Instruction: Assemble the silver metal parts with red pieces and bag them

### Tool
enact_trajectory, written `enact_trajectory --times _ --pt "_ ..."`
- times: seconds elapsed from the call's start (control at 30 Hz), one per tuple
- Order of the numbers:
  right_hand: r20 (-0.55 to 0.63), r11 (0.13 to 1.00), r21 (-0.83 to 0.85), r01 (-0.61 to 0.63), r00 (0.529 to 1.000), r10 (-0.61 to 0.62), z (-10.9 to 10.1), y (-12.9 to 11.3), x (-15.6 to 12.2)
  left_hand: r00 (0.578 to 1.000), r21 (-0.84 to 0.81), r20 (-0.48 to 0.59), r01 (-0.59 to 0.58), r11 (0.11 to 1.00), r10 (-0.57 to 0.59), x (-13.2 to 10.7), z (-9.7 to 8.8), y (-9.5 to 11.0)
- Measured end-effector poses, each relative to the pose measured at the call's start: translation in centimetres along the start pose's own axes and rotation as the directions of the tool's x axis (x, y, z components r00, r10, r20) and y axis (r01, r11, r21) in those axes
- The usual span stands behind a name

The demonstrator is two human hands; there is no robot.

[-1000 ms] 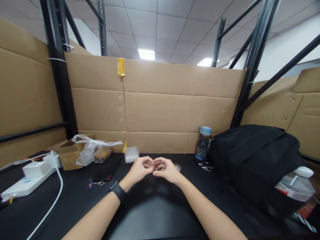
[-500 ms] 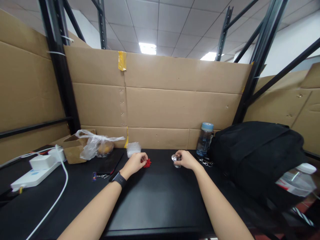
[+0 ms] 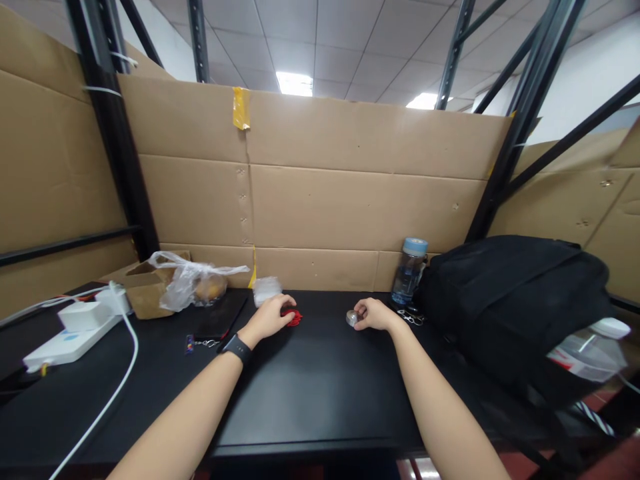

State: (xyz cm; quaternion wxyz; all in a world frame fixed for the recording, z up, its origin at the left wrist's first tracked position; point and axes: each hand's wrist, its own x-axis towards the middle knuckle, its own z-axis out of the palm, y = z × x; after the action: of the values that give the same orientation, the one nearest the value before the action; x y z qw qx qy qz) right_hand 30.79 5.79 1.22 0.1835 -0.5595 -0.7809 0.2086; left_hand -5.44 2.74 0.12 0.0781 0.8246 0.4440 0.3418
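My left hand (image 3: 270, 318) is at the red stringy bundle (image 3: 295, 318) on the black tabletop. Its thumb and fingers are parted, with some of the red showing between them; whether they touch it I cannot tell. Farther right, my right hand (image 3: 375, 315) has its fingertips closed on a small round clear container (image 3: 352, 318) resting on the table. The fingers cover its right side. Just behind my left hand lies a translucent white plastic piece (image 3: 267, 289).
At left are a white power strip (image 3: 70, 343) with a cable, an open cardboard box (image 3: 147, 293), a plastic bag (image 3: 193, 287) and a dark flat case (image 3: 220, 320). A water bottle (image 3: 410, 270), keys (image 3: 411, 317) and a black backpack (image 3: 510, 313) stand right. Cardboard (image 3: 320, 213) walls the back.
My left thumb and fingers have spread apart at the red bundle. At my right hand, the shiny round piece that was tilted above the container no longer shows separately; the hand sits slightly lower around it.
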Motion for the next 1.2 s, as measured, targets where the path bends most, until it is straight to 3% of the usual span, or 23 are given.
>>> enact_trajectory --times 0.23,0.37,0.63,0.87,0.97,1.07,1.13,1.2 --pt "-0.002 1.0 -0.006 0.018 1.0 -0.018 0.0 0.0 -0.3 0.983 -0.012 0.178 0.037 0.999 -0.035 -0.6 0.6 -0.9" --pt "-0.018 0.995 0.033 0.09 0.996 -0.09 0.4 -0.2 -0.1 0.985 0.009 0.165 0.039 0.999 -0.04 -0.6 1.2 -1.0" --pt "-0.127 0.996 -0.017 0.092 0.987 -0.093 1.4 -0.4 0.4 0.983 0.045 0.176 0.038 0.998 -0.045 -0.6 1.5 -0.9" --pt "-0.113 0.992 -0.027 0.122 0.986 -0.124 1.5 -1.2 0.0 0.974 0.02 0.215 0.061 0.998 -0.064 -0.8 1.1 -0.9" --pt "-0.113 0.993 -0.048 0.108 0.987 -0.113 0.9 -1.8 -0.7 0.962 0.071 0.232 0.134 0.988 -0.147 -0.8 0.0 -0.5" --pt "-0.138 0.994 -0.096 0.046 0.989 -0.059 -0.3 -2.5 -2.1 0.918 0.241 0.26 0.24 0.94 -0.3 -1.4 -1.1 0.1" --pt "-0.153 0.99 -0.141 -0.031 0.988 0.009 -0.6 -3.0 -3.7 0.887 0.34 0.281 0.264 0.903 -0.365 -2.5 -1.6 0.4" --pt "-0.144 0.975 -0.196 -0.104 0.987 0.076 -0.3 -3.5 -5.7 0.886 0.377 0.274 0.26 0.889 -0.375 -4.2 -1.6 0.8"
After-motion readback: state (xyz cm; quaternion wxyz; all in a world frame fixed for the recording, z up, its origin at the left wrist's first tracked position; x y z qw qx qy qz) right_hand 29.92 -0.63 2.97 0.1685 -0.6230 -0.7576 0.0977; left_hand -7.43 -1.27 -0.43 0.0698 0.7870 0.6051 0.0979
